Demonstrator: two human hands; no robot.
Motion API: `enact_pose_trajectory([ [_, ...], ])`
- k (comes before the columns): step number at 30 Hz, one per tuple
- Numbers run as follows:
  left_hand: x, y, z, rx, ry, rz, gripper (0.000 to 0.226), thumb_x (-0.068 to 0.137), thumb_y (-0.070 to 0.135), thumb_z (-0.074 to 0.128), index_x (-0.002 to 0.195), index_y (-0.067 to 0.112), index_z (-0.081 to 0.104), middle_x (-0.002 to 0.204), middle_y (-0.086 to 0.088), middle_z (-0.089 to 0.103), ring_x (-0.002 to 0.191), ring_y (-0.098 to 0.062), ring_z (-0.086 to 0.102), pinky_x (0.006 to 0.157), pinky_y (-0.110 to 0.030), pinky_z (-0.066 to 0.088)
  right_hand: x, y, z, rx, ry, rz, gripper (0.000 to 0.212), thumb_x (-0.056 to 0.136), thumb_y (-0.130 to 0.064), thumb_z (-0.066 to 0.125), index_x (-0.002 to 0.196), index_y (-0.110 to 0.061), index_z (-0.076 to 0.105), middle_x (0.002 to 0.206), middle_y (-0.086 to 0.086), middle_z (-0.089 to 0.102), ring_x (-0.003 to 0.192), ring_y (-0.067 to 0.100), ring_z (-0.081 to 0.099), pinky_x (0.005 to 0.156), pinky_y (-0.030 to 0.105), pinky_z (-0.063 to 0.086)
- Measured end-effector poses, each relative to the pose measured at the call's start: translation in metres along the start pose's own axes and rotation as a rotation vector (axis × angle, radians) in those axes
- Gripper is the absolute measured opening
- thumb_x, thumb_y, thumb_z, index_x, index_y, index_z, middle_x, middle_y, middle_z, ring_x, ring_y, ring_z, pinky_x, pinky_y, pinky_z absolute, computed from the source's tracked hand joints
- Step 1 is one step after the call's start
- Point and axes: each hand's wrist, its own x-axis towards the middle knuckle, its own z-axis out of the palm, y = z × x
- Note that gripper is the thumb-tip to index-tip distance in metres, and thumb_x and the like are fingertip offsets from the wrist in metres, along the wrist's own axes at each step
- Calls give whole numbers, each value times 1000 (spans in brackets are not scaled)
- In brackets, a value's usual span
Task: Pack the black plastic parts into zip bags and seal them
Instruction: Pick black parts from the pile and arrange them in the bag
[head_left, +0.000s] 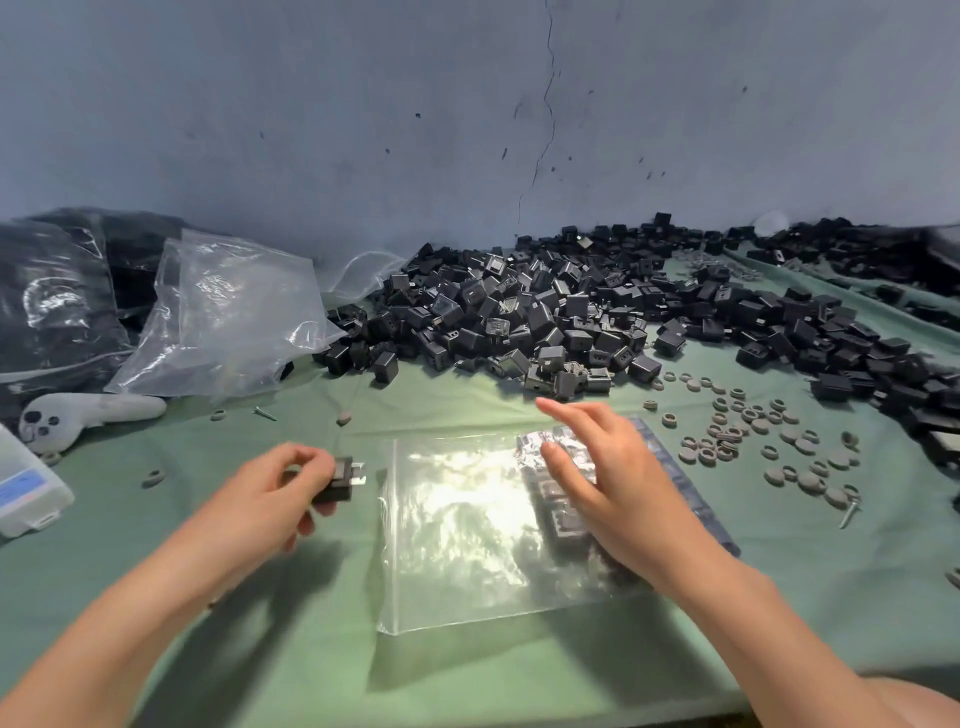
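A clear zip bag lies flat on the green cloth in front of me, with several black plastic parts inside along its right side. My right hand rests flat, fingers straight, on that filled side of the bag. My left hand grips one black plastic part with metal prongs just left of the bag. A big heap of black parts lies behind the bag against the wall.
Empty clear bags and filled dark bags lie at the left. A grey controller and a white plastic box sit at the left edge. Several grey rings and caps are scattered at the right.
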Motion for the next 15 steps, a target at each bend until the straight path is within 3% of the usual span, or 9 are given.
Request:
enact_pose_trajectory([
  [3, -12, -16, 9, 111, -183, -13, 19, 96, 34, 57, 102, 19, 66, 69, 5, 73, 51, -4, 55, 51, -22, 46, 4, 19, -9, -187, -52, 102, 46, 101, -43, 43, 146, -34, 43, 146, -8, 43, 138, 9, 32, 118, 33, 29],
  [6, -23, -12, 21, 60, -428, 99, 27, 89, 44, 60, 111, 30, 67, 99, 4, 75, 82, -4, 66, 81, -33, 54, 10, 31, -19, -215, -97, 144, 46, 101, -43, 44, 146, -36, 43, 151, -7, 40, 142, 12, 27, 120, 37, 24],
  [7, -25, -10, 24, 74, -481, 162, 24, 91, 42, 60, 114, 39, 66, 107, 10, 74, 89, 0, 66, 85, -27, 53, 12, 34, -21, -211, -110, 155, 46, 101, -43, 44, 146, -36, 42, 152, -7, 39, 143, 12, 26, 120, 37, 23],
  [9, -26, -6, 30, 167, -513, 270, 30, 94, 35, 64, 115, 56, 59, 110, 26, 70, 90, 10, 64, 80, -12, 48, 14, 35, -22, -205, -145, 176, 46, 102, -42, 44, 147, -36, 40, 155, -7, 36, 145, 12, 24, 121, 37, 21],
  [12, -19, 0, 39, 236, -490, 290, 26, 86, 44, 73, 108, 55, 63, 104, 28, 69, 95, 8, 65, 84, -16, 49, 17, 34, -19, -203, -204, 172, 48, 102, -45, 43, 149, -37, 38, 157, -8, 33, 147, 11, 22, 123, 39, 20],
  [15, -9, 3, 50, 339, -473, 370, 19, 80, 63, 68, 96, 54, 63, 103, 23, 69, 92, 4, 61, 78, -19, 46, 15, 34, -17, -201, -246, 139, 50, 101, -49, 40, 149, -38, 36, 158, -9, 30, 147, 10, 21, 123, 38, 19],
])
